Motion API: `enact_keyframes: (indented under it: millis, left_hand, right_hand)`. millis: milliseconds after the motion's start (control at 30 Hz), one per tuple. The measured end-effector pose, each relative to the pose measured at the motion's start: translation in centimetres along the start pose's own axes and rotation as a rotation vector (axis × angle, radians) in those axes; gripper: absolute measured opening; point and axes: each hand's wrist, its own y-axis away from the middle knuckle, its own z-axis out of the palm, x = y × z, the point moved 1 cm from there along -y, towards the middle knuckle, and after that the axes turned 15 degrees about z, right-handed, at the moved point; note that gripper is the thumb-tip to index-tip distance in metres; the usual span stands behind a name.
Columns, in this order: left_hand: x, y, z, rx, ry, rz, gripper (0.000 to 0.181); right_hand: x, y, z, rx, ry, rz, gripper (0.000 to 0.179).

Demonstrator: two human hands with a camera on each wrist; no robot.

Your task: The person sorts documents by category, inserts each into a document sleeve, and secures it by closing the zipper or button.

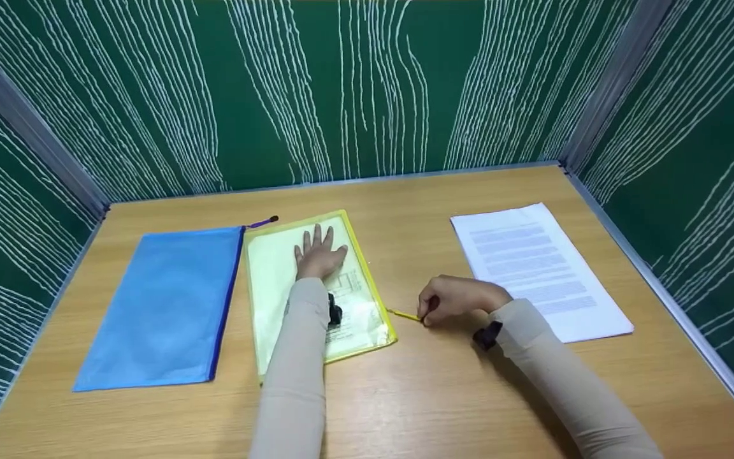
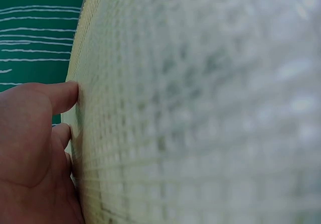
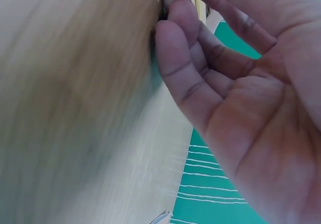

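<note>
A yellow-edged zip folder (image 1: 284, 287) of clear mesh lies on the table with printed paper showing inside. My left hand (image 1: 320, 258) rests flat on its upper part with the fingers spread; in the left wrist view the thumb (image 2: 62, 96) touches the mesh surface (image 2: 190, 108). Beside the folder's lower right edge, my right hand (image 1: 459, 299) pinches the dark end of a yellow zipper pull (image 1: 405, 314). The pull reaches from the folder's corner area to the fingertips. In the right wrist view the curled fingers (image 3: 175, 58) are close to the tabletop.
A blue zip folder (image 1: 163, 306) with a purple pull tab (image 1: 262, 222) lies to the left. On the right is a stack of printed white paper (image 1: 539, 268), partly behind the right forearm. Green panels (image 1: 443, 83) with white wavy lines border the wooden table (image 1: 399, 408).
</note>
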Motion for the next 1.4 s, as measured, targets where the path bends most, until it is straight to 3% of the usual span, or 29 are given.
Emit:
enact_keyframes:
  millis: [600, 1033, 1400]
  left_hand:
    - [0.2, 0.1, -0.1, 0.019, 0.011, -0.003, 0.067]
    - [0.1, 0.1, -0.4, 0.021, 0.021, 0.001, 0.067]
    - [0.1, 0.2, -0.1, 0.009, 0.001, 0.014, 0.067]
  right_hand:
    - [0.3, 1.4, 0.6, -0.014, 0.014, -0.06, 0.004]
    - [0.4, 2.8, 1.0, -0.067, -0.009, -0.036, 0.004]
    - [0.4, 2.7, 1.0, -0.099, -0.012, 0.057, 0.005]
